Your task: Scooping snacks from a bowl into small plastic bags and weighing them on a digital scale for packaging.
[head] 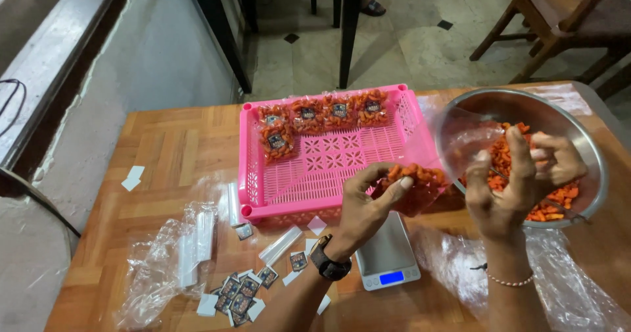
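Note:
My left hand (pixel 369 197) holds a small clear bag of orange snack pieces (pixel 415 186) above a small digital scale (pixel 386 256). My right hand (pixel 522 177) is raised at the rim of a steel bowl (pixel 585 135), its fingers pinched on a few orange pieces. The bowl holds a heap of the same orange snacks (pixel 551 204). A pink plastic tray (pixel 315 168) sits beyond my left hand, with several filled, labelled snack bags (pixel 322 118) lined along its far side.
Empty clear bags (pixel 174 253) and small printed labels (pixel 240 292) lie on the wooden table (pixel 164 154) at the front left. Clear plastic sheeting (pixel 565 286) lies under the bowl. Chairs and table legs (pixel 348 23) stand beyond the table.

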